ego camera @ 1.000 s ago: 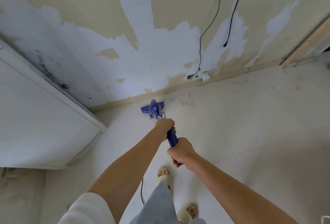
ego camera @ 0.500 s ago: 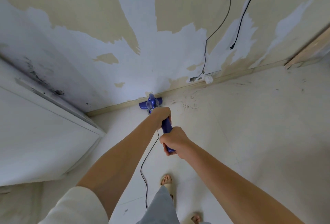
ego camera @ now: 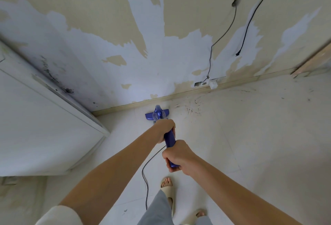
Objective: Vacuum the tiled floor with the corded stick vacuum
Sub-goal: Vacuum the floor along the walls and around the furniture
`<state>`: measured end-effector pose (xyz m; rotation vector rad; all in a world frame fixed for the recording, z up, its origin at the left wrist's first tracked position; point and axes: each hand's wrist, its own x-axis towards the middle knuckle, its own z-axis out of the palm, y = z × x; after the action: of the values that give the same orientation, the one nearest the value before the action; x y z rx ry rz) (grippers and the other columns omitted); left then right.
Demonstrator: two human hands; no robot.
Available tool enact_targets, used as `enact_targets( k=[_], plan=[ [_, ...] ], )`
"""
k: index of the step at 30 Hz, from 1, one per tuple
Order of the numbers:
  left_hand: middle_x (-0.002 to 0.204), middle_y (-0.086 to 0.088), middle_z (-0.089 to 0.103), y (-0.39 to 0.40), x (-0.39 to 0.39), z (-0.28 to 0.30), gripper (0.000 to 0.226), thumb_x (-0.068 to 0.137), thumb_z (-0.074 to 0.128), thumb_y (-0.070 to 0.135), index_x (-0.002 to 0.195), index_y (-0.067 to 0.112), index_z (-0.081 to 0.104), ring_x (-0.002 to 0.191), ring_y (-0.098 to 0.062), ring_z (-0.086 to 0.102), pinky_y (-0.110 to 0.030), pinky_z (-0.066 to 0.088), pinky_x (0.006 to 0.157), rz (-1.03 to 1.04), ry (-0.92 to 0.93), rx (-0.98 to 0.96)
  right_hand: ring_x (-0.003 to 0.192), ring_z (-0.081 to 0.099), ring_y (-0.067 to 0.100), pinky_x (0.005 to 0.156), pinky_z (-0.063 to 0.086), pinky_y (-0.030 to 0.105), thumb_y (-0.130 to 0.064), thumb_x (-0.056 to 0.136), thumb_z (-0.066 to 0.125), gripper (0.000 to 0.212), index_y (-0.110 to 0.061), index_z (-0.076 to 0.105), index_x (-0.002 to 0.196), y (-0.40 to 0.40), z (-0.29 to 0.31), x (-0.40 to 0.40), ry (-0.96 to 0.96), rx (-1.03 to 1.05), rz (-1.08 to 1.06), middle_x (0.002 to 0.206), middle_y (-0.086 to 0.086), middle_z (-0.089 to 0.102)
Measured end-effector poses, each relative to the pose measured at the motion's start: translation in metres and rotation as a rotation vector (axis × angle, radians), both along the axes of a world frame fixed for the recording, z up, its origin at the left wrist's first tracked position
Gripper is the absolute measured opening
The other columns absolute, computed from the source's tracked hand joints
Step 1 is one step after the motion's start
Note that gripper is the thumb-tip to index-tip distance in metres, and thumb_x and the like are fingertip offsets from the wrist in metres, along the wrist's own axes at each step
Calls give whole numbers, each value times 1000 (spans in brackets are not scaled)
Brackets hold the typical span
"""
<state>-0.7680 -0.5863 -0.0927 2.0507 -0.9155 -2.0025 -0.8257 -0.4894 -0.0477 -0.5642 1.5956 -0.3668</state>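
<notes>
While 2 hands — left hand (ego camera: 165, 128); right hand (ego camera: 176, 154) — grip 1 vacuum (ego camera: 157, 114) | 2 sandals (ego camera: 167, 188)

Both your arms reach forward and down, almost straight, and they come close together at the hands. Your left hand (ego camera: 165, 128) is the farther one; its fingers are curled around the upper part of the handle (ego camera: 169, 139), with the back of the hand toward you. Your right hand (ego camera: 176, 154) is nearer to your body and grips the end of the same handle, knuckles up; the thumb seems to wrap below, but it is partly hidden. A light sleeve (ego camera: 59, 215) covers your left upper arm.
</notes>
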Motion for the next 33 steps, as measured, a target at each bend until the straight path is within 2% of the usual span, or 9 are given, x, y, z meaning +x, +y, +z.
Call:
enact_targets(
  k=[4,8,10,12,15,20,24,28,33],
  plan=[
    [70,-12,54,-8,0,-3,1,85,51,1,85,1,51,61,-20,50,-29,48,71,12,-28,-8,46,50,10,37,43,17,3,81,51,25,-2,52,106,-10,-11,3,42,2,8,67,7,54],
    [64,-11,53,-11,0,-15,8,88,45,0,96,1,48,53,-18,49,-23,45,44,41,-50,-32,44,50,10,37,42,17,2,81,49,27,-4,51,107,-12,-26,9,97,6,26,71,7,54],
    [65,-10,52,-13,0,-15,8,91,45,0,98,2,47,54,-17,48,-21,43,40,62,-25,-20,44,51,11,36,41,17,2,81,49,28,-4,51,108,-14,-28,8,106,6,30,70,7,54],
    [67,-10,51,-16,-1,-14,6,92,47,-1,97,2,46,56,-17,48,-23,45,44,99,28,11,45,51,10,37,42,17,2,82,50,28,-2,53,110,-18,-26,4,116,3,49,68,7,55],
    [69,-10,52,-19,-5,-10,6,93,49,-1,92,4,46,58,-17,49,-25,47,52,160,93,50,47,51,11,40,44,20,2,83,51,18,-3,52,100,-23,-21,-7,119,-3,86,65,6,54],
    [71,-10,53,-2,-17,-8,5,93,49,0,96,3,47,59,-17,52,-25,48,52,181,122,52,48,51,12,44,45,21,3,82,50,15,-3,51,95,-9,-16,-19,161,23,111,62,6,53],
    [67,-10,52,12,-15,-10,5,91,50,0,95,2,48,56,-17,49,-22,46,43,155,113,52,46,50,10,42,45,20,3,82,51,16,-4,52,97,9,-6,-18,147,32,119,62,5,53],
    [65,-7,50,14,-11,4,9,90,55,1,84,4,48,57,-15,47,-23,45,56,233,219,117,46,50,10,41,46,19,3,83,53,9,-6,52,87,5,14,-25,97,18,128,62,6,53],
    [62,-6,49,10,-18,9,11,89,53,2,81,6,47,56,-15,47,-23,44,53,262,236,113,45,49,10,42,46,20,2,84,53,7,-4,53,86,-1,15,-28,119,14,119,60,6,53]
  ],
)
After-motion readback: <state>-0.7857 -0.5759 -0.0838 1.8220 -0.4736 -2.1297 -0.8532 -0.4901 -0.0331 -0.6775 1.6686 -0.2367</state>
